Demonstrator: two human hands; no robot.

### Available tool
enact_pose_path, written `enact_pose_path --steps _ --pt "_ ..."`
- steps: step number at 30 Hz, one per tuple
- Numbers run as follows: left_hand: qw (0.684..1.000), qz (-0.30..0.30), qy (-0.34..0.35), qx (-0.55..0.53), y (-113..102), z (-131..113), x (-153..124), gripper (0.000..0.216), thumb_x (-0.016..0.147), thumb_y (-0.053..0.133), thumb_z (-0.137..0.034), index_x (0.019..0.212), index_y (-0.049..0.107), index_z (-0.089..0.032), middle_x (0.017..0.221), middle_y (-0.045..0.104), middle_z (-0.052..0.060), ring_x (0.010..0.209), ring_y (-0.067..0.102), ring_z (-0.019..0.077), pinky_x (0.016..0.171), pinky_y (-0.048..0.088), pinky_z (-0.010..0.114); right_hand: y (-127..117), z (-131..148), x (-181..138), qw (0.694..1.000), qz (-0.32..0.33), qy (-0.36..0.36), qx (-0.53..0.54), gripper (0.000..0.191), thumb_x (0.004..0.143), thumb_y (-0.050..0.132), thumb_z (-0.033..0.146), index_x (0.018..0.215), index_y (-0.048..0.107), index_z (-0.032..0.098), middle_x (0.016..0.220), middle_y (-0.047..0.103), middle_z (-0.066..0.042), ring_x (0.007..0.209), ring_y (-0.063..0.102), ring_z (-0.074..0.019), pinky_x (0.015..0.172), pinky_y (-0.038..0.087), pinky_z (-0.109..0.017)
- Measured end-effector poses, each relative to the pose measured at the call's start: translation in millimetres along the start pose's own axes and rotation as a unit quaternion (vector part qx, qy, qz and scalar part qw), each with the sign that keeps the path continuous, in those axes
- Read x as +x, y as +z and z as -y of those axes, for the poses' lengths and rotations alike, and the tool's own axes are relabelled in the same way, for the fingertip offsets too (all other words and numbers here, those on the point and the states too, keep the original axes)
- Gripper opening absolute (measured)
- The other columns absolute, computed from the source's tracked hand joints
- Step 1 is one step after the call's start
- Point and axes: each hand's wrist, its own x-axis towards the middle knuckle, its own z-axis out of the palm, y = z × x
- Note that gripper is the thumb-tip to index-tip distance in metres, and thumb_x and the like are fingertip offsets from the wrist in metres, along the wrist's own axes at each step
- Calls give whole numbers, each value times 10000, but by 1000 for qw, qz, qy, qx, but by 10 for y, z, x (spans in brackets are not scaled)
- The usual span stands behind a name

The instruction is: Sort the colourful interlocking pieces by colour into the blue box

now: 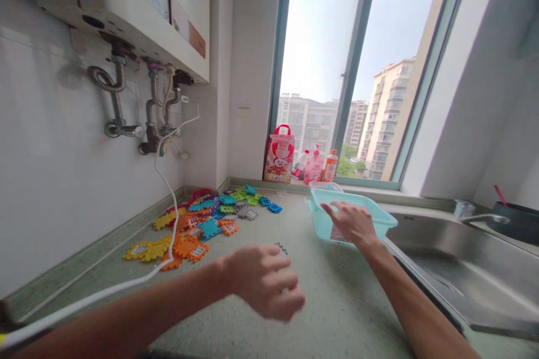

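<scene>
My left hand [263,283] hovers over the speckled countertop [337,303] with its fingers curled closed around a small dark toothed piece that peeks out at the top. My right hand [351,223] reaches to the light blue plastic basket [381,216] and lies on its near rim, forefinger stretched out, nothing in its grasp. A heap of colourful interlocking plastic tiles [202,224] in yellow, orange, blue, green and grey lies along the left wall, well left of both hands.
A steel sink [463,269] with a tap [467,212] lies right of the basket; a dark pot [516,221] stands beyond it. A red bag [279,157] and bottles [320,167] stand on the window sill. A white cable [168,202] hangs from the wall heater [126,5] across the counter.
</scene>
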Motion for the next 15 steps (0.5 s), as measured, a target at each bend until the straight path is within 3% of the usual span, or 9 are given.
enact_pose_path --steps 2,5,7,10,12,15 --pt "996 52 -67 -14 225 333 -68 207 1012 529 -285 868 664 -223 762 641 58 702 594 190 718 539 343 36 63 -5 994 -98 -40 7 603 1058 363 612 1346 676 184 1444 616 -191 1285 579 -385 1062 426 -541" --pt "954 129 -271 -15 586 763 -351 137 951 556 -220 974 688 -191 966 702 116 937 641 266 804 522 395 78 238 -43 973 -164 -150 62 487 1065 425 467 1406 634 188 1586 483 -156 1396 468 -357 1145 374 -531" --pt "930 143 -339 -26 771 908 -564 252 942 597 -319 1134 689 -183 1135 701 150 1074 630 313 902 500 444 115 400 -94 951 -149 -249 107 426 1055 455 398 1389 649 220 1578 498 -126 1391 474 -334 1167 367 -527" --pt "903 135 -407 -30 931 963 -747 539 924 616 -480 1375 598 -185 1443 580 190 1282 551 369 1033 429 503 212 654 -194 914 -92 -360 161 387 1019 523 342 1371 662 263 1564 519 -112 1381 496 -333 1165 384 -555" --pt "882 148 -446 -40 982 968 -761 690 916 592 -580 1486 513 -199 1551 496 197 1370 495 396 1084 377 532 302 794 -257 902 -58 -386 184 383 1000 560 327 1365 665 272 1572 509 -122 1375 512 -337 1152 404 -572" --pt "862 181 -470 -58 1015 982 -717 789 921 530 -669 1535 469 -178 1527 529 223 1365 504 421 1090 341 557 443 921 -324 897 -16 -395 196 373 990 587 325 1349 673 264 1583 491 -145 1367 534 -331 1138 432 -565"
